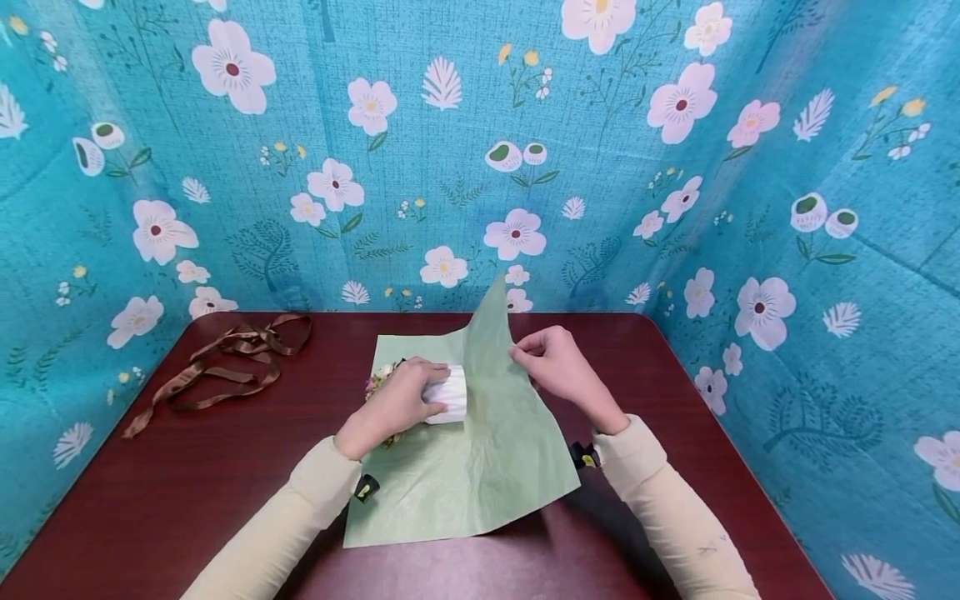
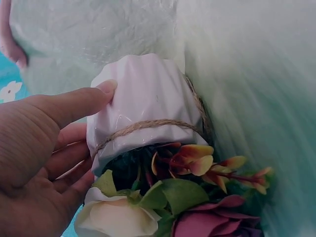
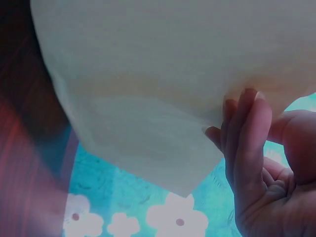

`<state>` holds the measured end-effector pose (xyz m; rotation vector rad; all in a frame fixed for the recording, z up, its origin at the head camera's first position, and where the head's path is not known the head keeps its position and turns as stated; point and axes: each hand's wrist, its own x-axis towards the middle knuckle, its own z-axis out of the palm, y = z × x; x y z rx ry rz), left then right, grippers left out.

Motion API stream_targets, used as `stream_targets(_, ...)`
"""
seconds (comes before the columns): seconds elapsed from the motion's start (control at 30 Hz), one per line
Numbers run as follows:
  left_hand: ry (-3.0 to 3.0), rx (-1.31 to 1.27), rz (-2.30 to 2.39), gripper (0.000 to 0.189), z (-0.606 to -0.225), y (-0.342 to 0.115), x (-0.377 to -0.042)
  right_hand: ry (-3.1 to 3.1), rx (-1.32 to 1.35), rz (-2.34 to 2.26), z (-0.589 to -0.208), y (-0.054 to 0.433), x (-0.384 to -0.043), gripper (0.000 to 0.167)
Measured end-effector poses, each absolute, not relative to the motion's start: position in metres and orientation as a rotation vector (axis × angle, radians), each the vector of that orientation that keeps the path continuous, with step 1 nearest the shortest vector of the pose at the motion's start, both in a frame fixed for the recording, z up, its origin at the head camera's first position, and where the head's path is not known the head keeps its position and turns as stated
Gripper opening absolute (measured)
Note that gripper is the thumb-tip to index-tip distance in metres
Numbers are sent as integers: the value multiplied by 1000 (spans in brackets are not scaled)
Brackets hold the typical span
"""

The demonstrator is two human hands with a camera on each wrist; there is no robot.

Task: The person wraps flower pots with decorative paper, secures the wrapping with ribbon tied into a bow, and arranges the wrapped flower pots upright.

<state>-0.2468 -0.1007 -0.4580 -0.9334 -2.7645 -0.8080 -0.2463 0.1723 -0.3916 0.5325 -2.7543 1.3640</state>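
My left hand [image 1: 397,398] grips a white ridged flowerpot [image 1: 454,393], which lies on its side on a sheet of green wrapping paper [image 1: 420,500]. In the left wrist view the thumb presses on the pot's wall and the fingers go round behind it. Twine [image 2: 143,125] circles the pot near its rim. Out of its mouth come a cream rose [image 2: 116,217], a purple rose [image 2: 217,219] and leaves. My right hand [image 1: 558,364] pinches the paper's right edge between thumb and fingers, holding that side raised beside the pot's base.
A loosely coiled brown ribbon [image 1: 178,383] lies at the back left of the dark red table [image 1: 150,508]. Blue floral cloth [image 1: 420,200] hangs behind the table and along its sides.
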Motion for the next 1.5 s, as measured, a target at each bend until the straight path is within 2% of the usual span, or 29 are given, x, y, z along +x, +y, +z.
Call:
stream_targets(0.4, -2752, -938, -809, 55, -458, -103, -250, -2677, 592, 1240, -382, 132, -250, 23)
stream_targets(0.83, -2758, -1151, -761, 45, -454, -115, -252, -2680, 715, 1273, -386, 98, -256, 24)
stream_targets(1.27, -2763, -1089, -762, 46, -455, -119, -252, -2660, 789, 1425, -393, 82, -258, 23)
stream_targets(1.5, -2755, -1182, -803, 16, -454, -124, -263, -2657, 786, 1411, -393, 79, -260, 24)
